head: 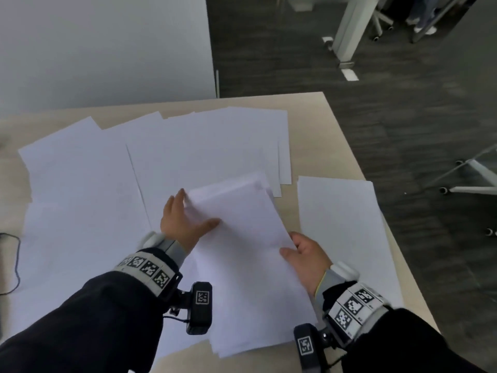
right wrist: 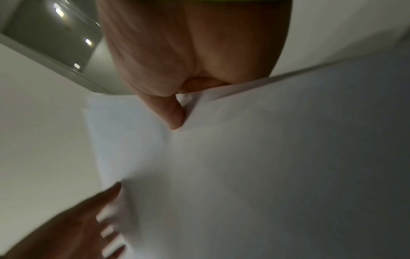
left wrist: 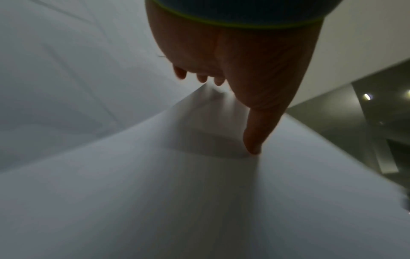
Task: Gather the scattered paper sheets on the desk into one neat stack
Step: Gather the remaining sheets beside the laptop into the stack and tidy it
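A bundle of white sheets (head: 242,238) is lifted at a slant between the two hands, above the counter (head: 338,135). The left hand (head: 183,219) holds its left edge — thumb laid across the top face, the other fingers running along and under the far-left corner. In the left wrist view the thumb (left wrist: 255,133) presses straight down on the paper and three fingertips curl just beyond the corner. The right hand (head: 306,251) pinches the bundle's right edge: thumb on top, fingers tucked beneath, which the right wrist view confirms, with the thumb (right wrist: 175,115) bent over the paper's edge.

More loose sheets (head: 188,146) lie overlapping on the counter beyond and to the left of the left hand, fanned at differing angles. Another sheet (head: 338,211) lies flat just to the right of the right hand, reaching the counter's right edge. A further pile (head: 247,319) lies under the bundle, nearer than both hands — between the wrists. A dark cable (head: 14,265) loops on the counter well to the left of the left hand.
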The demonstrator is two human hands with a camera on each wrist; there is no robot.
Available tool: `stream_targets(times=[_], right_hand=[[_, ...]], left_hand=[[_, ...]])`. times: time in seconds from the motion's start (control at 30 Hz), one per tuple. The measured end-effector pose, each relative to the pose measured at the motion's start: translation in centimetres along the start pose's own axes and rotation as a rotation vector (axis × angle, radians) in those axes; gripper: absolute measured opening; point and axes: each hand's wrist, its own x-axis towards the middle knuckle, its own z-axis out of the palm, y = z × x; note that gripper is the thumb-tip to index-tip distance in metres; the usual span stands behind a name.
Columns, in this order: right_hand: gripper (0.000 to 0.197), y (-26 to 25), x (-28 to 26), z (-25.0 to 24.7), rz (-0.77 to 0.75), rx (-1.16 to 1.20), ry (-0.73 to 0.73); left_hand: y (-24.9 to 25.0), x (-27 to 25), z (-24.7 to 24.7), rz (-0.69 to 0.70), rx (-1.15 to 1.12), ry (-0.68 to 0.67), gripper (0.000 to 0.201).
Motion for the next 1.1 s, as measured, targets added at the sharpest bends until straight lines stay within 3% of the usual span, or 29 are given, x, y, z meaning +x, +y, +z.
stream_targets(times=[0.07,0.1,0.2,0.3,0.43,0.53,0.7,0.8,0.87,1.0,1.1], right_hand=[[0.030,-1.0,-0.2,-1.5,-0.065,0.042,0.017],[0.031,-1.4,-0.3,-2.5,-0.099,0.063,0.040],[0.033,-2.1,-0.8,-6.1,-0.191,0.167,0.126],[0.032,-2.8,-1.3,-8.5,-0.220,0.317,0.132],[0.026,-2.7,-2.7,-12.8,-0.276,0.359,0.158],[0.023,-2.3,-3.5,-15.0,-0.308,0.346,0.201],[0.017,0.0,-3.6,-16.9,-0.215,0.291,0.216],[0.012,1.5,-3.0,-17.3,-0.183,0.180,0.260],[0.015,1.9,-2.9,-17.6,-0.184,0.183,0.289],[0.019,1.8,-3.0,-18.6,-0.257,0.241,0.332],[0.020,2.3,-2.8,-19.9,-0.218,0.274,0.324]], left_hand=[[0.3,-0.6,0.7,-0.094,-0.422,-0.051,0.129],[1.1,-1.2,1.3,-0.110,-0.610,-0.116,0.125],[4.7,-2.8,2.8,-0.048,-0.881,-0.365,0.086],[8.1,-3.8,3.4,0.041,-0.959,-0.348,0.054],[13.3,-5.4,4.7,0.280,-0.893,-0.262,0.027],[15.7,-6.6,5.8,0.411,-0.814,-0.280,0.034],[15.5,-7.4,9.3,0.322,-0.563,-0.319,0.053],[14.4,-7.7,11.5,0.298,-0.389,-0.359,0.039],[14.3,-7.9,12.4,0.275,-0.304,-0.312,0.016],[15.7,-8.2,12.9,0.248,-0.237,-0.231,0.016],[16.4,-7.6,14.5,0.131,-0.267,-0.202,0.007]])
